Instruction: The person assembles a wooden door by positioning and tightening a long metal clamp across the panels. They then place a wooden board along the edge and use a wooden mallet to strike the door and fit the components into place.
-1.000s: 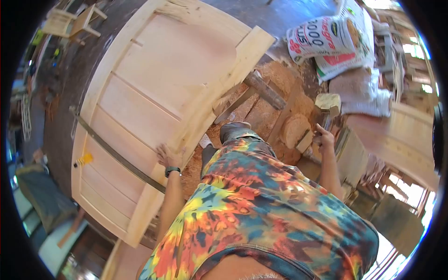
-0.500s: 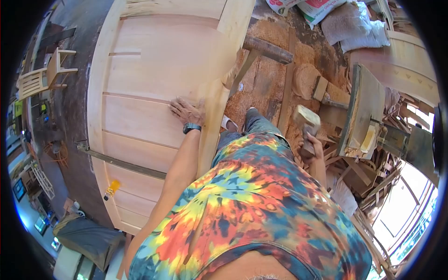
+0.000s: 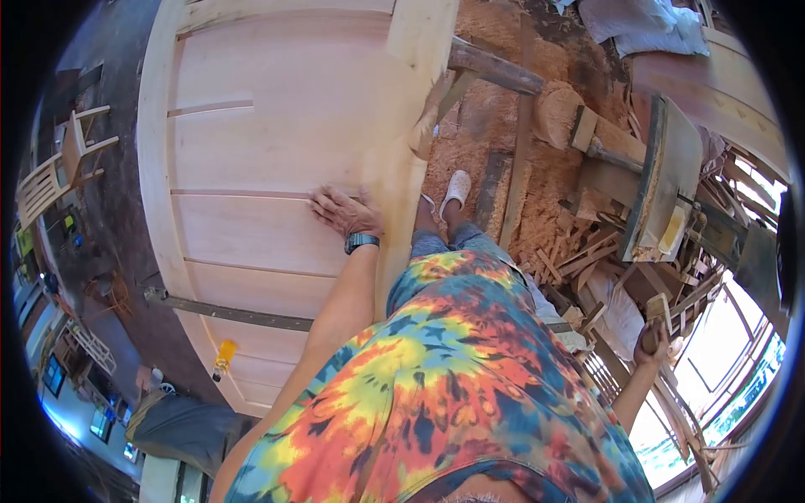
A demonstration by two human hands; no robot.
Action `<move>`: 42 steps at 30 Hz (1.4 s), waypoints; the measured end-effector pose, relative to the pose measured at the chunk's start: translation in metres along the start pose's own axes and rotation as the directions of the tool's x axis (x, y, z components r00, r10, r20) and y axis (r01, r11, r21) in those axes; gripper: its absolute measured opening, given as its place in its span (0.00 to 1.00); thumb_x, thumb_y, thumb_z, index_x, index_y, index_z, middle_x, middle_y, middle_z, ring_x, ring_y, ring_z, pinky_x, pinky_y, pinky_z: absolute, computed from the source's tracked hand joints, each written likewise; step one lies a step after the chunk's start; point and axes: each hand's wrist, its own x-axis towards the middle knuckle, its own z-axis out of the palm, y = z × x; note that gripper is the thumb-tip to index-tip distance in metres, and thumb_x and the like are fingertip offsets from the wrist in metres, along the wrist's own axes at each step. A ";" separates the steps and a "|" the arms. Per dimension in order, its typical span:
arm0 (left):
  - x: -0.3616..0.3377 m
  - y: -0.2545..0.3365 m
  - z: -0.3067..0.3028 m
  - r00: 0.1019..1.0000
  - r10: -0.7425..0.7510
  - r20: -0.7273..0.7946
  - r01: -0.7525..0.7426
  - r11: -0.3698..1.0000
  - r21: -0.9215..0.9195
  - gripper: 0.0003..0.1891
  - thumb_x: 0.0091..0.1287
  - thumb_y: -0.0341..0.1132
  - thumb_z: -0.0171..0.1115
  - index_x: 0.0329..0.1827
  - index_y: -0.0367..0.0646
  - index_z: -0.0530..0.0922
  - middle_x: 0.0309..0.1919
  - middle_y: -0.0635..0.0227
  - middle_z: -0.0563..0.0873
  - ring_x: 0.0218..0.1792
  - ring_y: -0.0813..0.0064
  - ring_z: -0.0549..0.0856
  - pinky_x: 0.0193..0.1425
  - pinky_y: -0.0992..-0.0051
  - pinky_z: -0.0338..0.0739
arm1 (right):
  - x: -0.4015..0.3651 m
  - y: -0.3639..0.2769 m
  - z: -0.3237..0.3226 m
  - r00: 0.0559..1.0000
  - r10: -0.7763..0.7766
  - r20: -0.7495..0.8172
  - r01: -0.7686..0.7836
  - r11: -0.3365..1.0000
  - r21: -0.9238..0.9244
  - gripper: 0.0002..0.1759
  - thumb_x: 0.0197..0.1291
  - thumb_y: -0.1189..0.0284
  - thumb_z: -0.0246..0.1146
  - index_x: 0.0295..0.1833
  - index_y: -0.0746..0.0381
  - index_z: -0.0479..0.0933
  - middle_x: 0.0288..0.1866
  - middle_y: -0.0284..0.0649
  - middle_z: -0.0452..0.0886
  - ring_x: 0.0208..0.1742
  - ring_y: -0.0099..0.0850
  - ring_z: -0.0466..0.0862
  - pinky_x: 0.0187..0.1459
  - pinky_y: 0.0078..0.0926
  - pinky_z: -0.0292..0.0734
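Note:
My left hand (image 3: 345,212) lies flat on the pale wooden door (image 3: 251,226), fingers stretched out over the groove between two panels. Its wrist wears a dark watch (image 3: 361,242). Far out to the right, my right hand (image 3: 654,344) is closed around what looks like a wooden mallet (image 3: 658,310), its pale head upward and the grip mostly hidden by the fingers. A metal bar clamp (image 3: 239,313) runs across the door on the near side of my left hand. Beyond it lies a yellow-handled tool (image 3: 224,356).
A wooden trestle beam (image 3: 499,69) sticks out past the door's right edge. Sawdust (image 3: 478,151) covers the floor around my feet. On the right stand a machine with a tilted table (image 3: 671,180) and piles of wood offcuts (image 3: 587,260). A wooden chair (image 3: 63,163) is at left.
My right hand has swung outward to the right and back with the mallet, away from my hip. My left hand stays flat on the door. The view has shifted slightly.

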 end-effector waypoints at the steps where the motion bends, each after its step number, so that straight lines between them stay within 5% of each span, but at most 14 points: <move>1: 0.002 0.002 -0.001 1.000 -0.007 0.000 0.007 1.000 0.001 0.45 0.66 0.56 0.56 0.75 0.30 0.53 0.75 0.35 0.49 0.77 0.35 0.46 0.77 0.40 0.39 | 0.012 0.011 0.024 0.999 -0.044 -0.001 0.044 0.996 -0.072 0.18 0.63 0.66 0.64 0.55 0.63 0.76 0.47 0.46 0.83 0.43 0.37 0.86 0.42 0.29 0.86; 3: 0.001 0.003 -0.004 0.999 -0.034 0.036 0.035 0.999 -0.016 0.43 0.66 0.54 0.57 0.74 0.30 0.54 0.75 0.36 0.50 0.76 0.35 0.47 0.77 0.40 0.40 | 0.055 0.056 0.095 0.990 -0.109 -0.087 0.087 0.970 -0.225 0.13 0.67 0.71 0.57 0.55 0.60 0.77 0.45 0.40 0.85 0.44 0.35 0.86 0.44 0.32 0.86; 5: 0.004 0.003 -0.008 0.998 -0.038 0.043 0.038 0.999 0.000 0.43 0.66 0.53 0.57 0.74 0.30 0.55 0.75 0.36 0.51 0.76 0.35 0.47 0.77 0.41 0.41 | 0.058 0.162 0.191 0.948 -0.102 0.302 0.272 0.749 -0.604 0.13 0.59 0.74 0.60 0.50 0.61 0.79 0.44 0.40 0.84 0.44 0.35 0.85 0.45 0.33 0.84; 8: 0.005 -0.003 -0.003 1.000 -0.017 -0.015 0.017 1.000 0.011 0.41 0.66 0.51 0.58 0.73 0.30 0.57 0.74 0.37 0.53 0.76 0.37 0.49 0.77 0.42 0.42 | -0.047 0.317 0.318 0.507 0.172 0.844 0.693 0.501 -0.519 0.14 0.46 0.78 0.65 0.42 0.62 0.80 0.42 0.39 0.83 0.44 0.35 0.83 0.48 0.33 0.81; 9: 0.003 -0.001 0.000 0.997 0.032 -0.065 -0.032 0.999 0.007 0.39 0.66 0.50 0.58 0.73 0.30 0.58 0.73 0.38 0.55 0.76 0.39 0.51 0.78 0.44 0.43 | -0.063 0.341 0.328 0.355 0.361 0.862 0.561 0.655 -0.506 0.14 0.42 0.80 0.66 0.40 0.63 0.81 0.42 0.39 0.82 0.44 0.35 0.83 0.49 0.33 0.80; 11: 0.002 0.000 -0.004 0.997 0.038 -0.067 -0.037 0.999 0.011 0.39 0.67 0.50 0.58 0.72 0.30 0.58 0.73 0.39 0.56 0.76 0.39 0.51 0.78 0.45 0.44 | -0.093 0.327 0.313 0.291 0.859 0.422 -0.523 0.512 -0.681 0.09 0.59 0.70 0.64 0.37 0.66 0.78 0.37 0.40 0.82 0.34 0.30 0.82 0.39 0.28 0.80; 13: 0.004 0.006 -0.003 0.997 -0.004 -0.071 0.004 1.000 0.000 0.38 0.68 0.49 0.57 0.72 0.30 0.59 0.72 0.39 0.57 0.75 0.40 0.52 0.78 0.45 0.44 | -0.084 0.285 0.263 0.400 0.878 0.264 -0.267 0.387 -0.882 0.12 0.59 0.67 0.65 0.40 0.65 0.76 0.35 0.40 0.81 0.27 0.31 0.79 0.33 0.25 0.78; 17: 0.004 0.007 -0.006 1.000 0.003 -0.012 -0.003 1.000 -0.012 0.39 0.68 0.48 0.56 0.74 0.30 0.55 0.73 0.38 0.54 0.76 0.40 0.49 0.78 0.43 0.42 | -0.077 0.197 0.164 0.660 0.732 0.170 -0.585 0.643 -0.494 0.12 0.60 0.66 0.64 0.44 0.61 0.73 0.30 0.38 0.78 0.26 0.30 0.77 0.27 0.29 0.73; 22: 0.002 0.005 -0.007 0.999 0.033 -0.012 -0.033 0.999 -0.029 0.39 0.69 0.48 0.56 0.75 0.31 0.53 0.75 0.38 0.51 0.76 0.39 0.48 0.78 0.43 0.42 | -0.042 0.042 0.009 0.965 0.227 0.130 -0.141 0.869 -0.474 0.10 0.60 0.64 0.66 0.35 0.59 0.77 0.27 0.35 0.80 0.28 0.29 0.81 0.35 0.33 0.81; 29: 0.004 0.006 -0.008 1.000 0.008 -0.020 -0.008 1.000 0.004 0.39 0.68 0.46 0.57 0.74 0.30 0.54 0.74 0.39 0.54 0.76 0.39 0.49 0.77 0.43 0.43 | 0.065 0.025 0.073 0.989 -0.124 -0.078 0.103 0.968 -0.230 0.20 0.61 0.68 0.63 0.58 0.62 0.75 0.50 0.43 0.82 0.49 0.39 0.83 0.53 0.35 0.82; 32: 0.001 0.003 -0.008 1.000 -0.021 0.006 0.021 1.000 -0.009 0.37 0.68 0.45 0.57 0.73 0.31 0.56 0.73 0.40 0.56 0.76 0.40 0.51 0.77 0.44 0.46 | 0.000 0.218 0.260 0.828 -0.073 0.556 0.485 0.592 -0.644 0.23 0.53 0.75 0.63 0.57 0.64 0.74 0.50 0.41 0.80 0.48 0.36 0.80 0.48 0.33 0.80; 37: 0.005 0.003 -0.003 0.999 -0.040 -0.008 0.040 0.999 -0.033 0.35 0.66 0.42 0.59 0.72 0.33 0.59 0.73 0.43 0.57 0.75 0.42 0.53 0.75 0.43 0.48 | -0.092 0.323 0.317 0.371 0.791 0.486 -0.416 0.610 -0.675 0.11 0.56 0.69 0.65 0.37 0.66 0.77 0.27 0.40 0.82 0.26 0.31 0.82 0.24 0.28 0.76; 38: 0.010 0.013 0.000 0.998 -0.053 -0.028 0.051 0.997 -0.058 0.35 0.66 0.42 0.59 0.72 0.33 0.59 0.73 0.43 0.57 0.75 0.42 0.53 0.75 0.43 0.48 | -0.086 0.289 0.291 0.431 0.807 0.403 -0.135 0.499 -0.856 0.13 0.58 0.69 0.65 0.43 0.68 0.76 0.29 0.40 0.80 0.29 0.31 0.82 0.25 0.26 0.76; 42: 0.009 0.000 -0.004 1.000 -0.019 0.008 0.019 1.000 -0.008 0.39 0.67 0.46 0.58 0.74 0.31 0.54 0.73 0.39 0.54 0.76 0.41 0.50 0.77 0.43 0.43 | -0.072 0.224 0.173 0.680 0.704 0.203 -0.537 0.668 -0.515 0.13 0.60 0.69 0.64 0.45 0.65 0.73 0.34 0.43 0.80 0.30 0.32 0.81 0.31 0.33 0.81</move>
